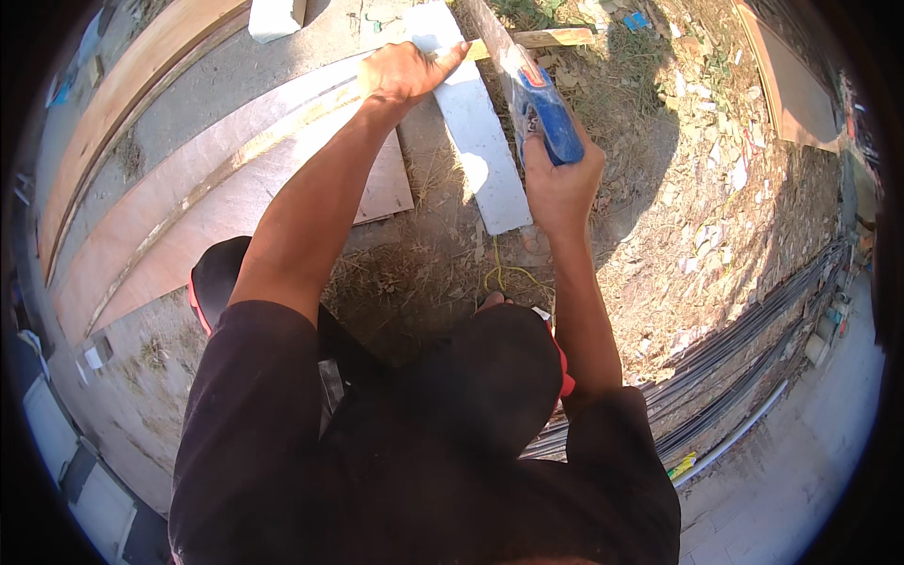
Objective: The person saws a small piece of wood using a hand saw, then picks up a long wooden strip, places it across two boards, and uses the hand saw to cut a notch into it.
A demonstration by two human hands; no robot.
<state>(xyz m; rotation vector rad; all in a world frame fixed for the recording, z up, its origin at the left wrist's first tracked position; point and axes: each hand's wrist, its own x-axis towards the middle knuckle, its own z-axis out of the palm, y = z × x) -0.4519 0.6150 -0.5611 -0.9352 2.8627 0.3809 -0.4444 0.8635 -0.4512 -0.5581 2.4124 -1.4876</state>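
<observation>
My right hand (565, 184) is wrapped round the blue handle of a hand saw (546, 108). Its blade points up and away, crossing a narrow wooden strip (551, 39) near the strip's right end. To the left of the blade, my left hand (400, 73) presses down and grips the strip, fingers curled and thumb stretched toward the saw. Beneath the strip lies a long white block (480, 160), running toward me. The strip continues left past my hand over pinkish plywood sheets (188, 250). My left fingertips are mostly hidden.
A long curved-looking board (122, 99) lies at far left, with a white block (276, 17) at the top. Wood chips and litter (702, 169) cover the ground at right. Dark rods (734, 348) and a pale pipe (730, 435) lie at lower right. A yellow cord (499, 268) trails near my foot.
</observation>
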